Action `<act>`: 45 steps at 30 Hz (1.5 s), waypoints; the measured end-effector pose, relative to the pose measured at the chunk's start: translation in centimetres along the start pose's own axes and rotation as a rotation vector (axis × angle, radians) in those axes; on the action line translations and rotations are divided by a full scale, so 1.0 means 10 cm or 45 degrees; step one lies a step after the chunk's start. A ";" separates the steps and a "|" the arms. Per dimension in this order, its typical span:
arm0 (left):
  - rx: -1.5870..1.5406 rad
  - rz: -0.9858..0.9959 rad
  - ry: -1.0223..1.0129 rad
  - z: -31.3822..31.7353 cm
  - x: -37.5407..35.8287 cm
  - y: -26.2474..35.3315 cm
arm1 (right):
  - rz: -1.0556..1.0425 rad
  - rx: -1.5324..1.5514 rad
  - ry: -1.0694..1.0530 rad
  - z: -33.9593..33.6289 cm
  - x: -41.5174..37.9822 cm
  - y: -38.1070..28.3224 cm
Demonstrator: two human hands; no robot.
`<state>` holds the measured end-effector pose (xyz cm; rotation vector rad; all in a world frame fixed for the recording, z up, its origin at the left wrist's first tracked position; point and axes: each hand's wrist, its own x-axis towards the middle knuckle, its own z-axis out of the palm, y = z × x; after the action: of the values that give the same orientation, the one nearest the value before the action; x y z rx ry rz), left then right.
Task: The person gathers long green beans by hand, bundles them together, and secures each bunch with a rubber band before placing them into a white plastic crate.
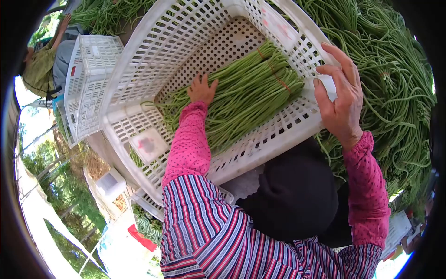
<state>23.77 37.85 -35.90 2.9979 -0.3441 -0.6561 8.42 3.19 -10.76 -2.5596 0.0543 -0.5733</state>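
My left hand (202,89) reaches down into a white plastic crate (251,162), its fingers spread on the bundled long beans (251,93). The beans lie side by side along the crate's floor, with reddish bands around their right-hand ends. My right hand (343,90) is at the crate's right corner, its fingers bent over the rim. The crate is tilted, its open side towards me, and its perforated bottom shows past the beans.
A large heap of loose and bundled long beans (385,88) lies to the right. Another white crate (93,83) stands at the left, near a seated person (46,65). More beans (109,16) lie at the back left. A white box (110,183) is at lower left.
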 end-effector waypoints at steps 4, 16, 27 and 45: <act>0.040 0.079 0.087 -0.05 -0.38 -0.48 | -0.015 -0.001 0.016 0.00 0.01 -0.01; -0.121 -0.065 -0.068 -0.20 -0.59 -1.21 | 0.000 0.016 0.014 0.04 -0.01 0.00; 0.262 -0.228 -0.379 -0.62 -0.37 -0.76 | -0.022 0.009 0.033 0.05 -0.02 0.03; 1.198 0.196 -0.583 -0.59 0.15 -0.51 | -0.061 -0.016 0.057 0.02 -0.01 0.05</act>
<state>28.61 42.54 -31.69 3.5173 -1.1872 -1.5186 8.41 2.84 -11.22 -2.5662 0.0123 -0.6499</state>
